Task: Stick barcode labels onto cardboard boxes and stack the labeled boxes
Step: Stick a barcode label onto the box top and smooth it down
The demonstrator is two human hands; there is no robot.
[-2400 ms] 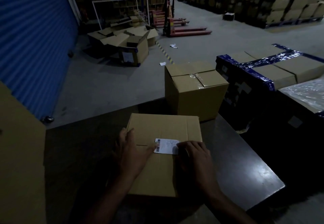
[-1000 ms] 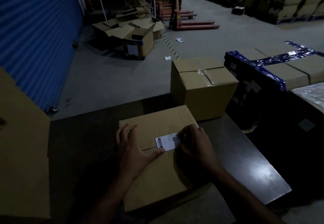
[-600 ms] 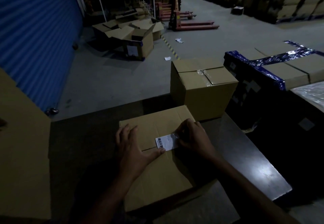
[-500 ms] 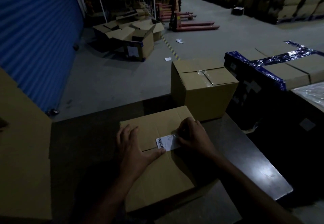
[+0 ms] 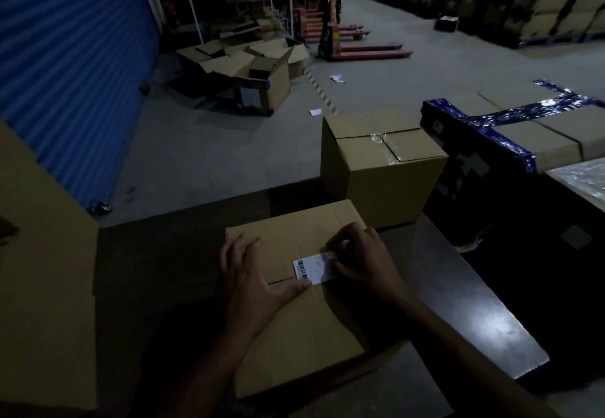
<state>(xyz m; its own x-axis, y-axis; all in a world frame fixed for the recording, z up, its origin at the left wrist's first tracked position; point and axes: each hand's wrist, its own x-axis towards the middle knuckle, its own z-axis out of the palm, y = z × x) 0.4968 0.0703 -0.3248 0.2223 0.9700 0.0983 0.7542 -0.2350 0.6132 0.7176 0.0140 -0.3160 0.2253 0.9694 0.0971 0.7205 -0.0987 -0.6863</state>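
A flat cardboard box (image 5: 311,335) lies on a dark table (image 5: 474,303) right in front of me. A white barcode label (image 5: 312,268) sits on its top, across the flap seam. My left hand (image 5: 248,280) rests flat on the box, its thumb tip touching the label's lower left corner. My right hand (image 5: 363,260) is curled over the label's right end, with fingertips and thumb pinching it there; that end is hidden under the fingers. A taller taped box (image 5: 386,175) stands just behind, at the table's far right.
A big cardboard piece (image 5: 42,270) stands at my left. To the right are boxes bound with blue tape (image 5: 523,133). Beyond the table are a grey floor, opened cartons (image 5: 258,83), a red pallet jack (image 5: 360,51) and a blue shutter (image 5: 65,57).
The box has turned slightly on the table since the oldest frame. My right hand's fingers have curled tighter over the label's right end. My left hand has stayed flat.
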